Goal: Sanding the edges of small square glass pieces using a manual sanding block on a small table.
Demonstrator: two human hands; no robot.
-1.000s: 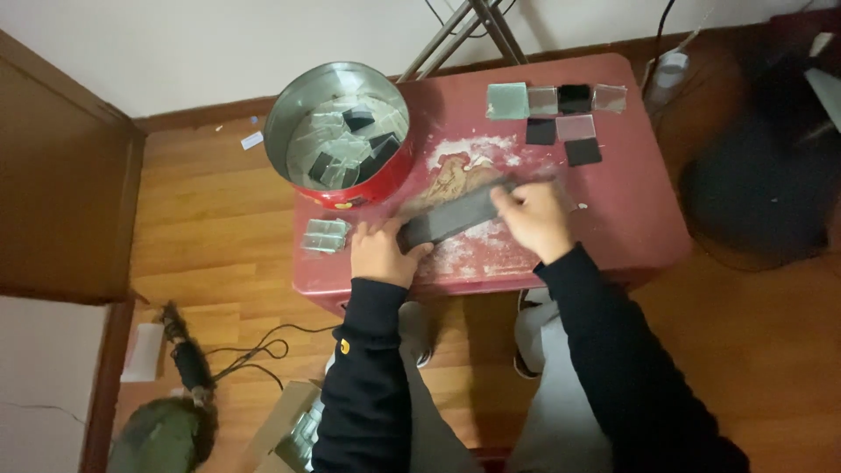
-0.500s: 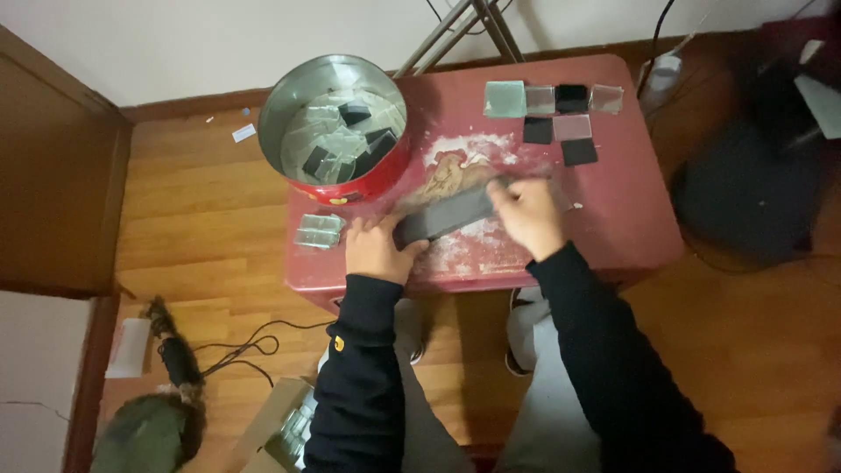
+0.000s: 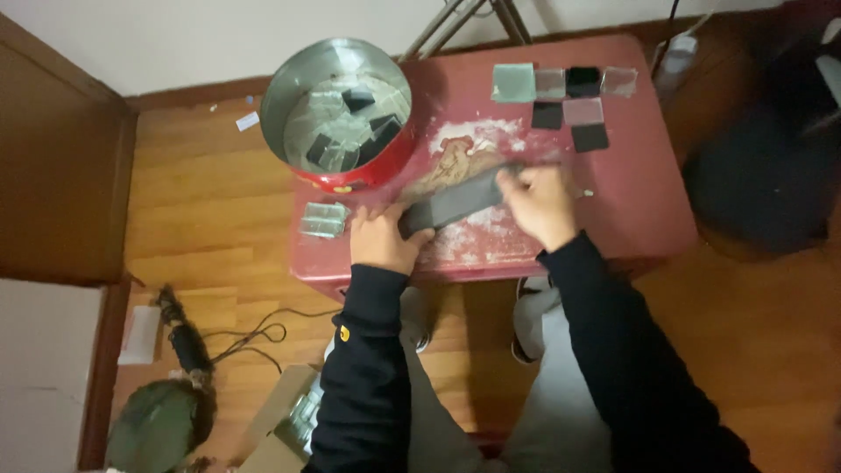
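Note:
A long dark grey block (image 3: 455,204) lies slanted on the small red table (image 3: 639,210). My left hand (image 3: 381,238) grips its lower left end. My right hand (image 3: 540,203) presses on its upper right end; what lies under that hand is hidden. White powdery residue (image 3: 477,136) covers the tabletop around the block.
A round red tin (image 3: 337,109) with glass and dark square pieces stands at the table's back left. Several small square tiles (image 3: 565,96) lie in rows at the back right. A small stack of clear squares (image 3: 322,219) sits at the front left. On the floor lie a power tool (image 3: 180,337) and a cardboard box (image 3: 280,429).
Both hands stay on the dark block, and my right hand has shifted slightly along its upper end. The view has drifted a little.

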